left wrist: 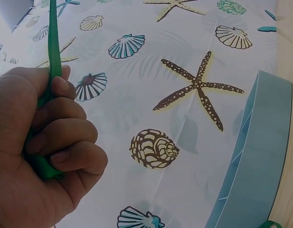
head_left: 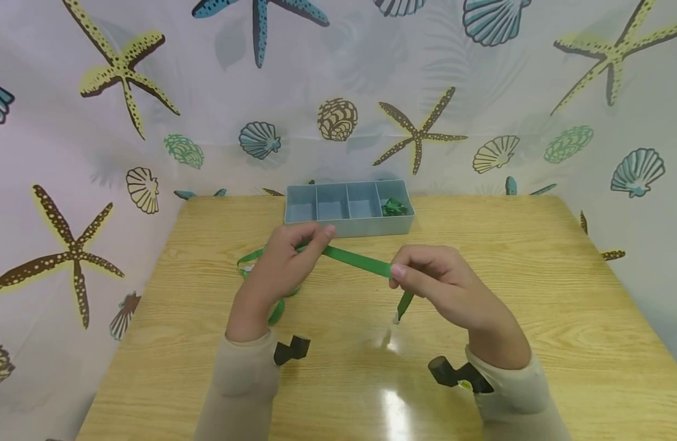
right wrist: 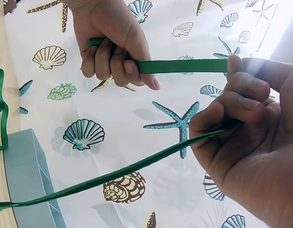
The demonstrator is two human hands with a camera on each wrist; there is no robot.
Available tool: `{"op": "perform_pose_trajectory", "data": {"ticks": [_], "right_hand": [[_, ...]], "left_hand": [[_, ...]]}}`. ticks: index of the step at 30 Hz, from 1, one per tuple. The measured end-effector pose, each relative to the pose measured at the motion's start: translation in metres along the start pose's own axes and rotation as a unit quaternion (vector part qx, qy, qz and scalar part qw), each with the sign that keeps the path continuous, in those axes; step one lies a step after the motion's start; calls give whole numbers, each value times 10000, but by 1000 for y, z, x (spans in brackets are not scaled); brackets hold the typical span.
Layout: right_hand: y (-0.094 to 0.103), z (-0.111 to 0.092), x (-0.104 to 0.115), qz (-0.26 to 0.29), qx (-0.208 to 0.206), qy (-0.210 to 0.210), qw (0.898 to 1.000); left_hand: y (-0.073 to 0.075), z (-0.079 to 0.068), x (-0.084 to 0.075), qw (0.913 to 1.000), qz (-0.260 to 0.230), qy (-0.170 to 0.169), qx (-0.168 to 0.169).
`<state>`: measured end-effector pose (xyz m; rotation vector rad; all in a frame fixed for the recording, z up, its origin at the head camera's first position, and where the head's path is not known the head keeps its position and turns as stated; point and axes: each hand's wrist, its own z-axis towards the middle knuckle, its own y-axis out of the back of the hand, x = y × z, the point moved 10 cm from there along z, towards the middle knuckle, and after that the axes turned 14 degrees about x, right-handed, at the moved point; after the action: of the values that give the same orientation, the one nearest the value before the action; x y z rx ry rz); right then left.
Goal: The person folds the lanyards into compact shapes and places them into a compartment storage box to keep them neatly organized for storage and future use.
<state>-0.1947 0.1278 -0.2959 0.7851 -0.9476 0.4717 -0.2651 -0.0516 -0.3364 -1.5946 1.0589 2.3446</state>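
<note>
A green ribbon (head_left: 360, 260) runs taut between the two hands above the table. My left hand (head_left: 295, 254) grips it with curled fingers, and in the left wrist view a fold of ribbon (left wrist: 45, 167) pokes out below the fingers. The right hand (head_left: 445, 278) pinches the ribbon between thumb and forefinger. From that hand a loose tail of ribbon (right wrist: 122, 171) hangs down, its tip pale in the head view. More of the ribbon lies in loops (head_left: 277, 311) on the table under and left of my left hand, partly hidden by it.
A blue-grey box (head_left: 349, 228) with several compartments stands at the table's back edge. Its rightmost compartment holds bunched green ribbon (head_left: 394, 207). Behind the wooden table (head_left: 537, 294) hangs a white curtain (head_left: 294, 159) printed with shells and starfish.
</note>
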Motion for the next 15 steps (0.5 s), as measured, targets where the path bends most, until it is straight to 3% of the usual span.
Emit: {"op": "perform_pose_trajectory", "data": {"ticks": [15], "right_hand": [[6,-2,2,38,-134,306,9994]], "left_hand": [[3,4,11,9999,20,-85,-118]]}}
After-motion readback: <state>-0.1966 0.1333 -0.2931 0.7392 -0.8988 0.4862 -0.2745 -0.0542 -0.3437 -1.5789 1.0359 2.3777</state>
